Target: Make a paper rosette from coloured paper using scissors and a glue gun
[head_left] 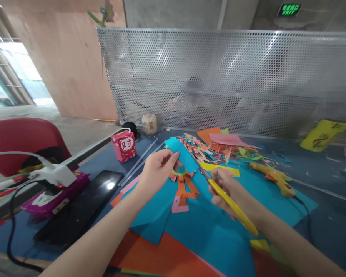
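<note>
My left hand (pixel 158 169) pinches a strip of blue paper (pixel 182 154) and holds it up over the table. My right hand (pixel 226 190) grips yellow-handled scissors (pixel 233 206), whose blades point up-left and reach the strip's lower right edge. Under the strip lies a paper craft piece with a green ring and orange ribbons (pixel 184 184) on large blue sheets (pixel 207 227).
A yellow glue gun (pixel 273 177) lies to the right with its cable. Paper scraps (pixel 219 148) pile up behind. A red drink carton (pixel 123 145), a jar (pixel 149 123), a dark tablet (pixel 83 206) and a power strip (pixel 56 175) are on the left. A perforated metal screen (pixel 233 77) stands behind the table.
</note>
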Action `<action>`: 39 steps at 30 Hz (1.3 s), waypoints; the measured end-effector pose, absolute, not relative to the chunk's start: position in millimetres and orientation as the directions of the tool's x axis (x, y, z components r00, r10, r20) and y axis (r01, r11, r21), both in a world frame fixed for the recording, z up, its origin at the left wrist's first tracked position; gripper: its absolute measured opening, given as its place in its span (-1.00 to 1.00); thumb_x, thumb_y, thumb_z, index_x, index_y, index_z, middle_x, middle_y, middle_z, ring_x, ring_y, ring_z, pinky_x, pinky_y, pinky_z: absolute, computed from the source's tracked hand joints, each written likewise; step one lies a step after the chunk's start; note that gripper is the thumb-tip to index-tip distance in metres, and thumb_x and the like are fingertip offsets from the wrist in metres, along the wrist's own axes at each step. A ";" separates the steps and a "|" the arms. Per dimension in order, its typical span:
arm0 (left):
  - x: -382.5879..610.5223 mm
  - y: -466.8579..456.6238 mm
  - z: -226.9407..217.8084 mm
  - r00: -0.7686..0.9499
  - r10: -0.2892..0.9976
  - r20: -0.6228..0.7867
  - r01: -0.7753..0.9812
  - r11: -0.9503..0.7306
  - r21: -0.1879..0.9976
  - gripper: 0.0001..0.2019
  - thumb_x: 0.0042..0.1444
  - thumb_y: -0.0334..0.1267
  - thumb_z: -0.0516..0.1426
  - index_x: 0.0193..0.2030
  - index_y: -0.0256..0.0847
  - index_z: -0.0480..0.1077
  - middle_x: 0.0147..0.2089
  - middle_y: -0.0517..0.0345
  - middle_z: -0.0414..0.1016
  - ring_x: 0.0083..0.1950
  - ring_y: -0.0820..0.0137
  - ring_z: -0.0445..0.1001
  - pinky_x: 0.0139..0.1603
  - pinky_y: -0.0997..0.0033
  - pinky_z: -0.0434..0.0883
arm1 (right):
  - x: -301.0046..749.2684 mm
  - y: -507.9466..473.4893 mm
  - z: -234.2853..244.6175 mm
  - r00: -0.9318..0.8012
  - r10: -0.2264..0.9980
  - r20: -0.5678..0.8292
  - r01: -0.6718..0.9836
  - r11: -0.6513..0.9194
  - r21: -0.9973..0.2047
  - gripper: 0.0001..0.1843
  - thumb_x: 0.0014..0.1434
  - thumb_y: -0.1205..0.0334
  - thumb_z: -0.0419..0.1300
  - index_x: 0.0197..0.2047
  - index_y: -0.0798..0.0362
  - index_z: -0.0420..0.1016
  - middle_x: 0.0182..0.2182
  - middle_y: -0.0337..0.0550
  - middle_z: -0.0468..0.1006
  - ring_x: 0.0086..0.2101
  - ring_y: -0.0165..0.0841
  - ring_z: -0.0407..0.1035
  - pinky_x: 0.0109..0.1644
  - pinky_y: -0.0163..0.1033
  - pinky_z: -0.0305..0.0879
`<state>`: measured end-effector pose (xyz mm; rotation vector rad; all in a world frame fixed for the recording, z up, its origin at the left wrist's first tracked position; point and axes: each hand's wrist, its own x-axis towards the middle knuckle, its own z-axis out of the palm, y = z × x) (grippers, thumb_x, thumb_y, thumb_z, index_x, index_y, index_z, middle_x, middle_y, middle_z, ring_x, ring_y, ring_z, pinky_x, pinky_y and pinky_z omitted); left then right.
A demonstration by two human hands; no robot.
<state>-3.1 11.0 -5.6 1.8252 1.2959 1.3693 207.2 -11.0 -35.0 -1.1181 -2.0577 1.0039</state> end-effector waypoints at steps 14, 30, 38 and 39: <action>-0.1 12.6 -7.8 0.075 0.898 0.433 0.383 -0.427 0.819 -0.69 0.12 -0.21 0.03 -0.61 -0.25 0.31 -0.66 0.26 0.34 -0.63 0.57 0.29 -0.58 0.60 0.24 | 205.9 -11.3 -34.1 -0.467 0.877 0.117 0.410 0.332 -0.850 -0.63 0.04 -0.03 0.12 -0.28 -0.02 0.01 -0.44 -0.33 0.13 -0.57 -0.54 0.02 -0.59 -0.40 0.02; 0.2 13.6 -14.6 0.134 0.905 0.404 0.344 -0.425 0.837 -0.69 0.12 -0.17 0.02 -0.59 -0.23 0.30 -0.65 0.24 0.36 -0.60 0.51 0.35 -0.53 0.54 0.31 | 203.5 -12.2 -33.0 -0.468 0.873 0.133 0.373 0.332 -0.867 -0.62 0.04 -0.04 0.10 -0.31 -0.02 -0.01 -0.43 -0.31 0.17 -0.60 -0.56 0.01 -0.63 -0.41 0.01; 0.7 12.9 -14.2 0.143 0.903 0.405 0.339 -0.429 0.837 -0.68 0.12 -0.15 0.01 -0.59 -0.22 0.32 -0.65 0.22 0.37 -0.58 0.49 0.35 -0.51 0.51 0.31 | 202.2 -12.0 -31.9 -0.452 0.886 0.099 0.373 0.289 -0.882 -0.60 0.03 -0.01 0.14 -0.34 -0.02 -0.03 -0.47 -0.34 0.12 -0.56 -0.54 0.03 -0.59 -0.42 0.01; 1.1 12.9 -14.2 0.147 0.904 0.402 0.332 -0.428 0.841 -0.68 0.12 -0.16 0.01 -0.59 -0.21 0.33 -0.65 0.22 0.38 -0.58 0.49 0.35 -0.51 0.52 0.31 | 202.2 -12.2 -31.2 -0.459 0.882 0.103 0.372 0.296 -0.880 -0.61 0.03 -0.03 0.13 -0.33 -0.02 -0.03 -0.46 -0.34 0.13 -0.57 -0.55 0.02 -0.60 -0.42 0.00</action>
